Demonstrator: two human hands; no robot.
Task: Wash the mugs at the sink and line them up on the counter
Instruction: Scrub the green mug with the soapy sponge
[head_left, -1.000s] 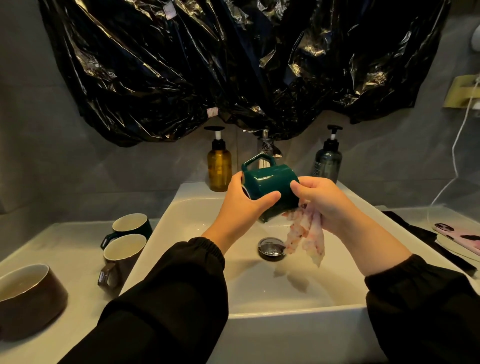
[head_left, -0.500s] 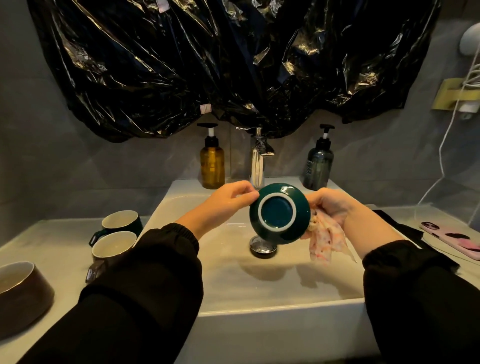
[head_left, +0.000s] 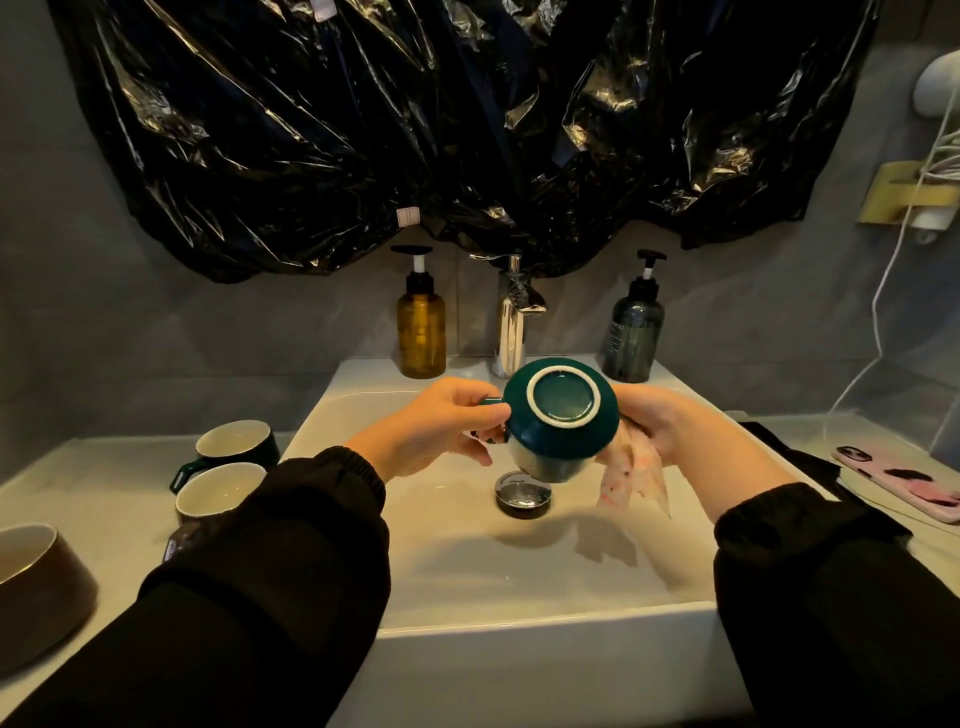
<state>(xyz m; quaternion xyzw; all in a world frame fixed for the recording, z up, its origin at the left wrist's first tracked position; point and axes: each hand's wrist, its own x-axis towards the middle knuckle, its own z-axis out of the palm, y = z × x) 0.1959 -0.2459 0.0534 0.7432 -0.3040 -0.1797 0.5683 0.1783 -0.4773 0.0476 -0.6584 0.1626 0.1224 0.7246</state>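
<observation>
teal mug (head_left: 561, 423): held tipped over the sink (head_left: 519, 621) basin, base toward the camera, above the drain; not yet on the worktop.
progress: likely mid-wash on this one; any rinsing and the setting down left to do. no water seen from the tap (head_left: 511, 322).
left hand (head_left: 441, 434): closed, fingers curled round the mug's handle.
right hand (head_left: 662, 423): closed on a patterned cloth (head_left: 634, 475), pressing it to the mug's far side; fingertips hidden behind the mug.
other mugs: dark mug (head_left: 236, 439) and brown mug (head_left: 221, 491) upright, just beside each other on the left worktop (head_left: 104, 493); washed or waiting, cannot tell.
</observation>
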